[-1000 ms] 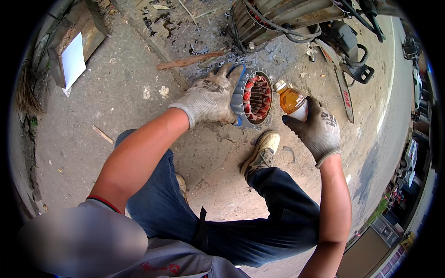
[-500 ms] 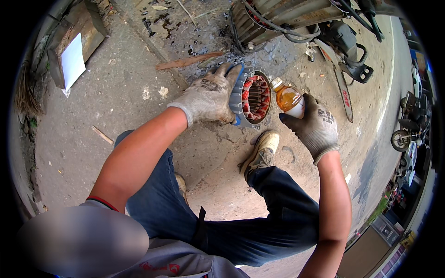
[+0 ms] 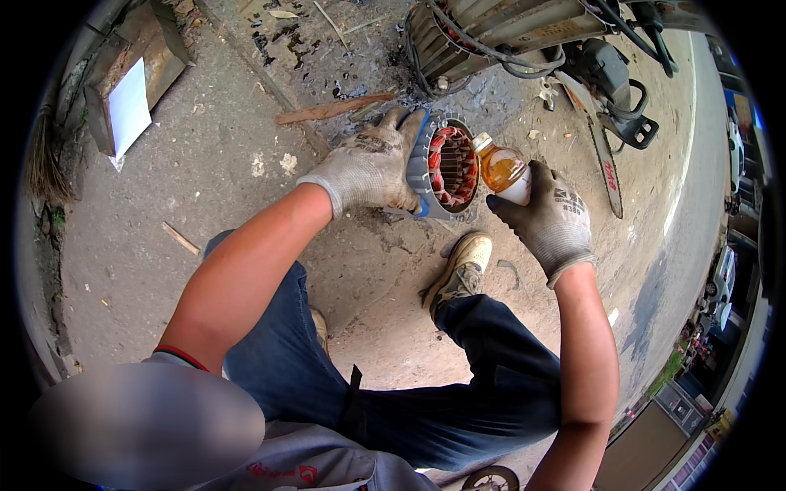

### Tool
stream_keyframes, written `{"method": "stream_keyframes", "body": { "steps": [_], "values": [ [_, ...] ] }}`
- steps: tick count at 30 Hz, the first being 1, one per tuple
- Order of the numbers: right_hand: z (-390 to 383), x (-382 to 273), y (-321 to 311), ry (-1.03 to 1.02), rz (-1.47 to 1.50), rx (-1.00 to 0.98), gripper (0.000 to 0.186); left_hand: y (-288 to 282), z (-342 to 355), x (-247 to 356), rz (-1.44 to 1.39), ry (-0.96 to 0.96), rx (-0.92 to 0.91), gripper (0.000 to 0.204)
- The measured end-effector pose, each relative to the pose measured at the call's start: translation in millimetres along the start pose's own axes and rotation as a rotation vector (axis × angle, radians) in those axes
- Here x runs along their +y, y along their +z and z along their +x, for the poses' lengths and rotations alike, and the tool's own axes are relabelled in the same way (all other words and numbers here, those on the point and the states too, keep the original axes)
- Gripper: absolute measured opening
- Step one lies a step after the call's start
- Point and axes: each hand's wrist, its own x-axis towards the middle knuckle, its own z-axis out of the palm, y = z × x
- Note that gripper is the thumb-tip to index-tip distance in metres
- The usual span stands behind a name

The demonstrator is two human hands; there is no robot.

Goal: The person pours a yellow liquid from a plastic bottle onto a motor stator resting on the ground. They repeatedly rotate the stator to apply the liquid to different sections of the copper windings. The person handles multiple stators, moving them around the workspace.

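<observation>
A grey finned motor stator (image 3: pixel 417 168) with red-and-white windings inside its round opening is gripped from its left side by my gloved left hand (image 3: pixel 372 164). Its open end faces right. My gloved right hand (image 3: pixel 547 217) is wrapped round a small clear plastic bottle (image 3: pixel 505 172) of amber liquid with a white label. The bottle is tilted, its pale neck pointing up and left at the right rim of the stator. Whether liquid is leaving the bottle I cannot make out.
Beyond the stator stand a larger finned motor housing (image 3: pixel 491 29) with cables, and a chainsaw (image 3: pixel 610 82) at the far right. A wood strip (image 3: pixel 336 108) lies behind my left hand. At far left a white sheet (image 3: pixel 129 110) rests on a metal piece; dark liquid stains the ground ahead.
The bottle in my right hand has moved slightly left, bringing its neck to the stator's rim. The stator has turned a little in my left hand, its opening showing more.
</observation>
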Motion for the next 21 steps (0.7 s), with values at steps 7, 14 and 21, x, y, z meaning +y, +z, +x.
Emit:
{"method": "stream_keyframes", "body": {
  "steps": [7, 14, 21],
  "values": [
    [2, -2, -4, 0.055, -0.065, -0.117, 0.070, -4, 0, 4, -0.014, -0.016, -0.011, 0.134],
    [0, 3, 3, 0.045, -0.083, -0.095, 0.070, 0, 2, 2, 0.017, -0.021, -0.001, 0.143],
    [0, -1, 1, 0.009, -0.049, -0.007, 0.065, 10, 13, -7, -0.023, -0.021, 0.049, 0.157]
  ]
}}
